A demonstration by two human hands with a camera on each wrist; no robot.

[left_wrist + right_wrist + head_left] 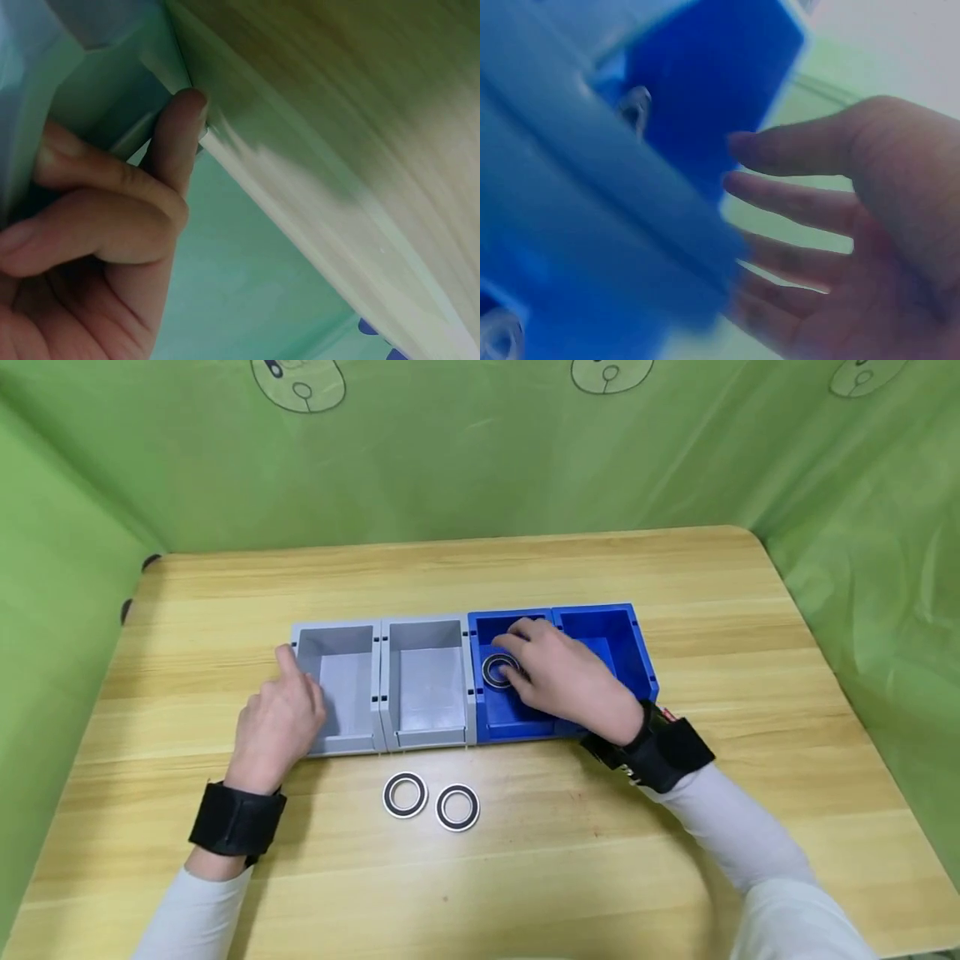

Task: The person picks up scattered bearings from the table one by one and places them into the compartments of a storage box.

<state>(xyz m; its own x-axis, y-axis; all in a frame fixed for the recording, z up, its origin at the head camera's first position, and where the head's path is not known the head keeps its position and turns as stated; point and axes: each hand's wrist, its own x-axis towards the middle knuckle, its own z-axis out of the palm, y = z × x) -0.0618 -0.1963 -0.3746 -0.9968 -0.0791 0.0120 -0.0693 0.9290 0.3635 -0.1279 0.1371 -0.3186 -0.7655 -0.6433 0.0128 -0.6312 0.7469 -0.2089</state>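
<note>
My left hand (277,722) holds the left side wall of the outer grey bin (341,743). In the left wrist view one finger (176,139) points along the bin and the others bend against it. My right hand (566,677) is over the left blue bin (517,731), near a black-sealed ball bearing (491,681) inside it. The right wrist view shows the right hand's fingers (795,202) spread, with nothing between thumb and fingers. Past them a bearing (636,112) is inside the blue bin; another ring (499,337) shows at lower left.
Two more bearings (405,795) lie on the wooden table (525,877) in front of the bins. The second grey bin (429,689) stands between the outer grey bin and the blue ones. The right blue bin (633,652) ends the row. Green curtains (480,468) surround the table.
</note>
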